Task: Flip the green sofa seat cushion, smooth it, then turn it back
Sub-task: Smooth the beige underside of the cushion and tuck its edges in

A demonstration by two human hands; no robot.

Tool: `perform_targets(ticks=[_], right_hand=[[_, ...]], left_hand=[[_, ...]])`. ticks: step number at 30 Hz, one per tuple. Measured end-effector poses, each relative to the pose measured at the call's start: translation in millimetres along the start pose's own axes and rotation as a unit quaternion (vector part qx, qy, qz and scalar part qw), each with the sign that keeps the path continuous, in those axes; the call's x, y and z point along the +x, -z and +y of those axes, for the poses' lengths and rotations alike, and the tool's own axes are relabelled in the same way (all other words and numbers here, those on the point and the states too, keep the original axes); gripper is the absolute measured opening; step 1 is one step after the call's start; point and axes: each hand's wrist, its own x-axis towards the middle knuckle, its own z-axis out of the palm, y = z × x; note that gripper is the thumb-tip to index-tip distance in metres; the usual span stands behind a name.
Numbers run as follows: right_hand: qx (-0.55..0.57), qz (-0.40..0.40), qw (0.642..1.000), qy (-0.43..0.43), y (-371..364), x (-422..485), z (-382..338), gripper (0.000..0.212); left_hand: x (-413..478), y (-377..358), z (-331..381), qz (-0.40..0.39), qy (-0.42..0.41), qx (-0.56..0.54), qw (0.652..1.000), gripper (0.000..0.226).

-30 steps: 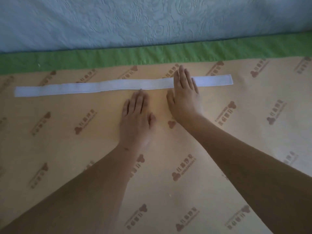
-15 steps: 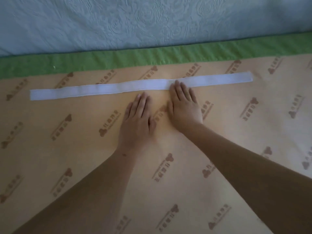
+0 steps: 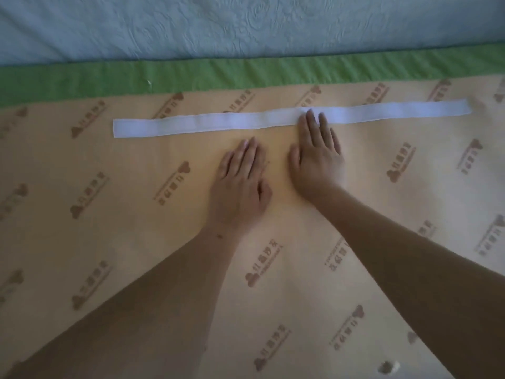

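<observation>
The green sofa seat cushion (image 3: 109,187) lies with its tan underside up, printed with brown logos; its green side band (image 3: 246,75) shows along the far edge. A long white strip (image 3: 207,123) runs across the underside near that edge. My left hand (image 3: 241,184) lies flat, palm down, on the tan fabric just below the strip. My right hand (image 3: 318,157) lies flat beside it, fingertips resting on the strip. Neither hand holds anything.
A pale blue quilted sofa back (image 3: 246,26) rises behind the cushion's far edge. A small pale speck (image 3: 388,366) lies on the tan fabric at the lower right.
The view has shifted left, so the strip sits further right in the picture. Both hands stay flat side by side; the right fingertips slid slightly along the strip.
</observation>
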Motion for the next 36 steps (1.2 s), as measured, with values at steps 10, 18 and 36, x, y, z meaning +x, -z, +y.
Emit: perform_targets(ticks=[10,18,36], right_hand=[[0.046,0.047,0.998,0.008,-11.6,11.6,-50.5,0.057],[0.047,0.013,0.999,0.008,-17.5,17.6,-81.5,0.059],[0.089,0.136,0.987,0.011,-19.3,15.4,-171.1,0.055]], left_hand=[[-24.7,10.0,-62.4,0.011,0.164,-0.002,0.986,0.07],[-34.5,16.0,-98.8,0.011,0.252,0.011,0.968,0.07],[-66.7,29.9,-194.3,0.012,0.205,0.012,0.979,0.072]])
